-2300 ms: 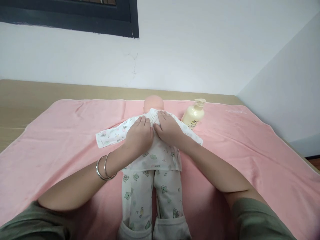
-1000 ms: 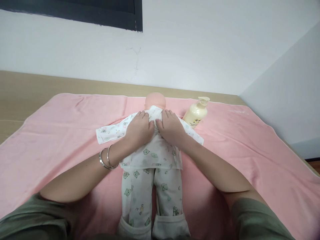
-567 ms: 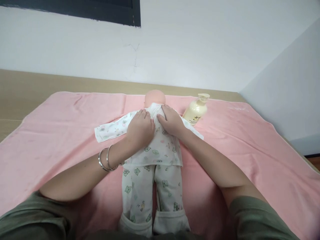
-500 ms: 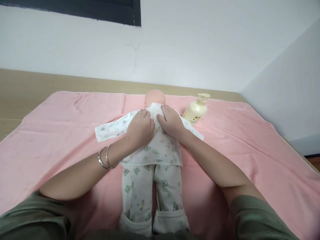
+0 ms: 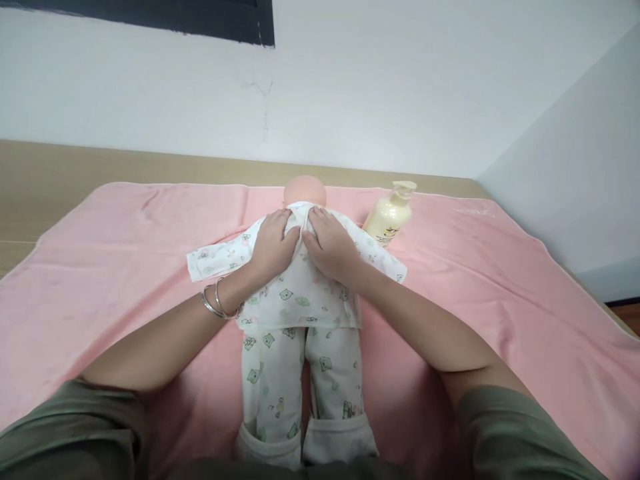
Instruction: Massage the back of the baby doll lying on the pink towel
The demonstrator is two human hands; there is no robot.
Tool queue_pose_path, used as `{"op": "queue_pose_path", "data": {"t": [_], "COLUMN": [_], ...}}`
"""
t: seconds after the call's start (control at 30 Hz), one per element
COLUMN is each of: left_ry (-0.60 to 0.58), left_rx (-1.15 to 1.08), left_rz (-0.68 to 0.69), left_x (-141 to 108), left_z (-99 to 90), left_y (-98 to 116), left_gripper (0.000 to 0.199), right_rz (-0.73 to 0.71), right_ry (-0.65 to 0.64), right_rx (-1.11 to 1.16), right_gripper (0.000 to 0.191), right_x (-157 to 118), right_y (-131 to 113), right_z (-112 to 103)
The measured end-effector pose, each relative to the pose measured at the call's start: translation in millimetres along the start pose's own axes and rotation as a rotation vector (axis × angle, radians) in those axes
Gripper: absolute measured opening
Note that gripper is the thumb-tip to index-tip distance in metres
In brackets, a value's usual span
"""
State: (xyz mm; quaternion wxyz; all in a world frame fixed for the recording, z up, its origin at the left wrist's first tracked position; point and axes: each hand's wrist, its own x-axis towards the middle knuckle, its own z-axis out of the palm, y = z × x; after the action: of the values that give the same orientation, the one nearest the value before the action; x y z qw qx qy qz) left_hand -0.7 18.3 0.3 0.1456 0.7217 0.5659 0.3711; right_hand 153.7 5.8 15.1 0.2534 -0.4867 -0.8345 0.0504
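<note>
A doll with a bald head (image 5: 305, 191) lies on a pink cloth (image 5: 450, 300), its head toward the wall. It wears a white printed top (image 5: 310, 303) and matching trousers (image 5: 333, 373) with turned-up cuffs. My left hand (image 5: 273, 245) lies flat on the upper left of the top, fingers extended toward the neck. Beside it my right hand (image 5: 331, 247) rests on the upper right of the top, fingers stretched out. The thumbs are close but apart, with a strip of fabric between them. Neither hand visibly grips anything.
A cream pump bottle (image 5: 390, 215) stands on the cloth to the right of the doll's shoulder. Behind the cloth runs a wooden surface edge (image 5: 200, 163) against the white wall (image 5: 350, 87). A dark frame (image 5: 215, 20) is at the upper left.
My left hand has moved up toward the doll's neck and its fingers have straightened. My right hand has shifted slightly left. The view has moved a little.
</note>
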Motion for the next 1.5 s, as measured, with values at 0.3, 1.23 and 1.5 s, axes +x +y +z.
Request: {"op": "queue_pose_path", "data": {"t": [0.3,1.23,1.5], "left_ry": [0.053,0.161,0.179], "left_rx": [-0.028,-0.142,-0.175], "left_rz": [-0.042,0.001,0.003], "left_x": [-2.7,-13.3,-13.3], "left_z": [3.0,3.3,3.2], "left_y": [-3.0,-4.4,-4.3], "left_gripper": [0.052,0.041,0.038], "right_rz": [0.036,-0.025,-0.089], "right_ry": [0.034,0.187,0.156], "right_rx": [0.070,0.355,0.189], "right_gripper": [0.056,0.060,0.056], "right_x": [5.6,-5.6,-6.5], "right_y": [7.4,-0.4,2.6], "right_z": [1.3,-7.5,5.4]}}
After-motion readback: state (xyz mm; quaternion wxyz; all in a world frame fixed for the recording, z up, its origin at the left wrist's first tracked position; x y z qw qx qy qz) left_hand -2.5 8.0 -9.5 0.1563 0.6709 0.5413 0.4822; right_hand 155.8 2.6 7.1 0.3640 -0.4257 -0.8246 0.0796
